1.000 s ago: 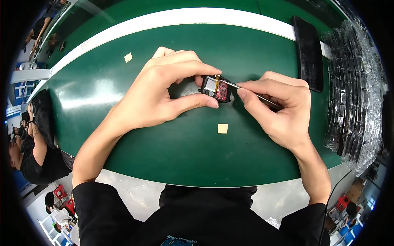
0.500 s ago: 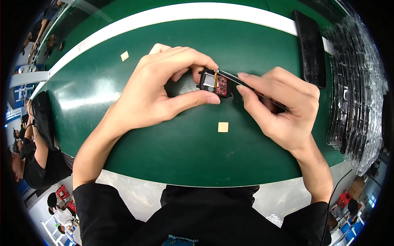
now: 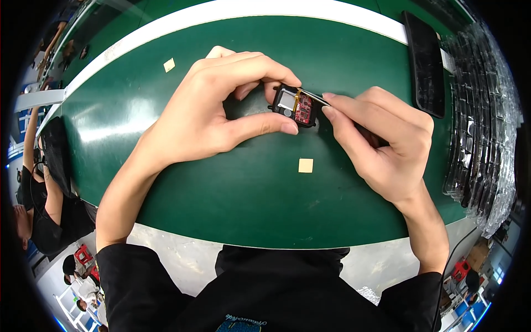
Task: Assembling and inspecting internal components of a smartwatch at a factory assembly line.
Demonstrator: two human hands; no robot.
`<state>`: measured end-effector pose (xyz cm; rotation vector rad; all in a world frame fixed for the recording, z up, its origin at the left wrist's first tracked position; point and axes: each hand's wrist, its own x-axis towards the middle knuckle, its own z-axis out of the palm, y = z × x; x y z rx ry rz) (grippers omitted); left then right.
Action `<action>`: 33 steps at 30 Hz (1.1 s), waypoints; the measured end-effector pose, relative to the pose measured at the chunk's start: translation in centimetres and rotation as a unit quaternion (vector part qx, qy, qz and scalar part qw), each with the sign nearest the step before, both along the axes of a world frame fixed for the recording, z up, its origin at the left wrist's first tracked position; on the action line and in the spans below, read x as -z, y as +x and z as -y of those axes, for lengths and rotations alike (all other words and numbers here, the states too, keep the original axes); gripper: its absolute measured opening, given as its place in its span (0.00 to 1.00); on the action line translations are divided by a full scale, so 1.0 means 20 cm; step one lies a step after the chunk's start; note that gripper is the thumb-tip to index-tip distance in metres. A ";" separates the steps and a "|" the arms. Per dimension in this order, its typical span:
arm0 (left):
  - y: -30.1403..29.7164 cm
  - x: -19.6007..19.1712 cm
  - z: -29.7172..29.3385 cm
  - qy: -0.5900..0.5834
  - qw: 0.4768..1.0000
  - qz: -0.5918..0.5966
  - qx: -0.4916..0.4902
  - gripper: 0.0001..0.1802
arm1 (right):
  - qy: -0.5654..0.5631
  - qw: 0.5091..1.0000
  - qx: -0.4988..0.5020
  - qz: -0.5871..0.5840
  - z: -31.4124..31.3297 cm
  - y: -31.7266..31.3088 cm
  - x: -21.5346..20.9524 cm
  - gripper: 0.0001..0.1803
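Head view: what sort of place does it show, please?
Probably an electronics workshop: a red circuit board, stacked plastic trays and a green bench suggest it.

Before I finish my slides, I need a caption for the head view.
Left hand holding a black device with a red circuit board, right hand holding a slim tool at its edge.
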<state>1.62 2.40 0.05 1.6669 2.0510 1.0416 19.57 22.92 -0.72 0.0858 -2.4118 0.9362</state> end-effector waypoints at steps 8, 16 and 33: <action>-0.05 -0.02 0.02 -0.005 0.998 0.031 0.046 0.31 | -0.118 0.988 -0.020 0.100 -0.02 0.01 -0.05 0.09; -0.04 -0.03 0.02 -0.021 0.998 0.015 0.053 0.30 | -0.119 0.986 -0.019 0.114 -0.02 0.02 -0.05 0.08; -0.02 -0.01 0.01 0.004 0.997 -0.035 0.071 0.24 | -0.127 0.985 -0.012 0.118 -0.01 0.01 -0.04 0.08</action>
